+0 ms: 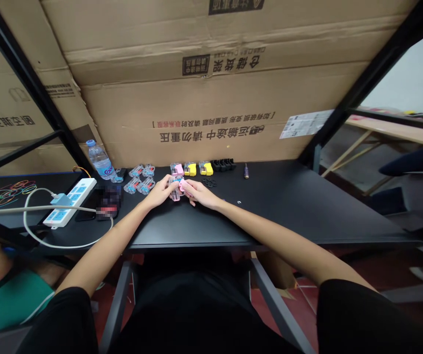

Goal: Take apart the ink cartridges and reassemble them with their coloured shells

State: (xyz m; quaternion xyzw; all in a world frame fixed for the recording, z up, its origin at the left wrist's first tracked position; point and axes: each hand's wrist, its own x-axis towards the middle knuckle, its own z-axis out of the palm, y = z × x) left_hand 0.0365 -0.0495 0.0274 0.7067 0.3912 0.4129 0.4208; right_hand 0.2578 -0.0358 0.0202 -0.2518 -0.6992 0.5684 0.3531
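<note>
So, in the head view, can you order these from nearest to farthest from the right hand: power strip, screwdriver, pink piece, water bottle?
From the right hand:
1. Pink piece: at its fingers.
2. Screwdriver: to its right, farther back.
3. Water bottle: back left.
4. Power strip: farther left.

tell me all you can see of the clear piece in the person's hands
The clear piece looks like see-through plastic, pinkish at its near end. The left hand grips it over the black tabletop; a pink part in the right hand adjoins it, joined or not unclear. The rest is hidden.
</note>
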